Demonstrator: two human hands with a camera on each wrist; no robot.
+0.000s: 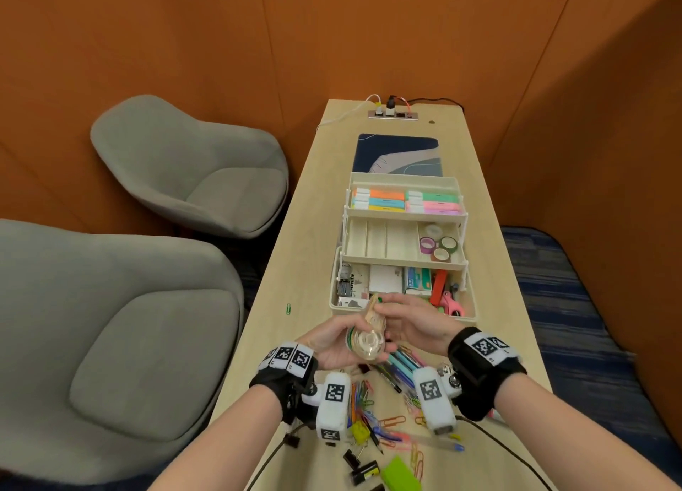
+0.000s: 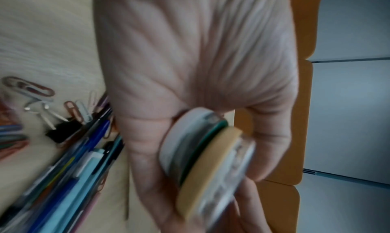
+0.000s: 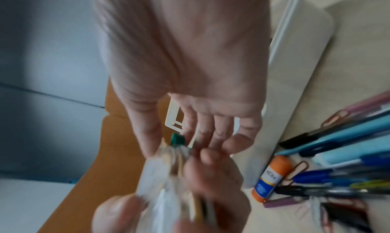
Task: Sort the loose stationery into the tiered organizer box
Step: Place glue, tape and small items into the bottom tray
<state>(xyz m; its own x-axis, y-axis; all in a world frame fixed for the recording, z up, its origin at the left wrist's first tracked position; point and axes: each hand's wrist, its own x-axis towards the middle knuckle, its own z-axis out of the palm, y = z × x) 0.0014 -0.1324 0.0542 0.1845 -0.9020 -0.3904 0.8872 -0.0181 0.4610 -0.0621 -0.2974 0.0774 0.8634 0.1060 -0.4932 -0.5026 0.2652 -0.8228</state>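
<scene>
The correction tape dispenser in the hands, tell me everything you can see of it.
The correction tape dispenser is a clear plastic teardrop shell with round reels showing inside, a tan and a green layer along its edge, and a narrow tip with a green end pointing toward the organizer box. It is held above the table, cradled in the left hand, while the right hand touches its tip end.

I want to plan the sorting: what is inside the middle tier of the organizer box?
In the middle tier, four washi tape rolls lie in the right compartment; the narrow left slots look bare.

Clear correction-tape dispensers (image 1: 366,337) above table
</scene>
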